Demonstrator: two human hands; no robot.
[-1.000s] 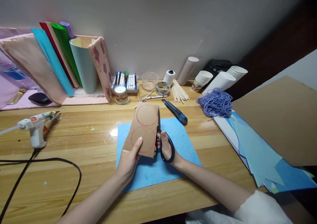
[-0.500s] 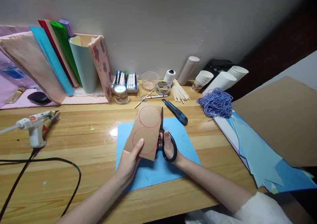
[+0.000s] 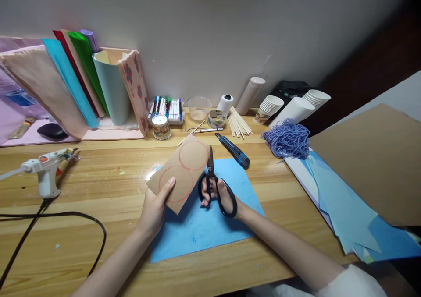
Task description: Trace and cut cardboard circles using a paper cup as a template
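My left hand [image 3: 154,209] pinches a brown cardboard piece [image 3: 183,172] at its lower left, thumb on top and fingers hidden beneath. Two circles outlined in red are drawn on the cardboard, one above the other. In my right hand [image 3: 223,196] is a pair of black-handled scissors [image 3: 210,167], thumb and fingers through the loops. The blades point away from me, close together, beside the right edge of the cardboard. Under both hands lies a blue sheet [image 3: 210,231] on the wooden table.
A box cutter [image 3: 233,150] lies just beyond the blue sheet. Behind it are wooden sticks [image 3: 239,122], a tape roll [image 3: 217,119] and markers [image 3: 167,108]. At left rests a glue gun [image 3: 49,170] with its cable [image 3: 98,222]. Purple cord [image 3: 286,139] and large cardboard [image 3: 371,161] are at right.
The cardboard has moved left and turned, its lower end swinging toward the left. The scissors, partly behind it before, now show both handle loops and their blades beside its edge.
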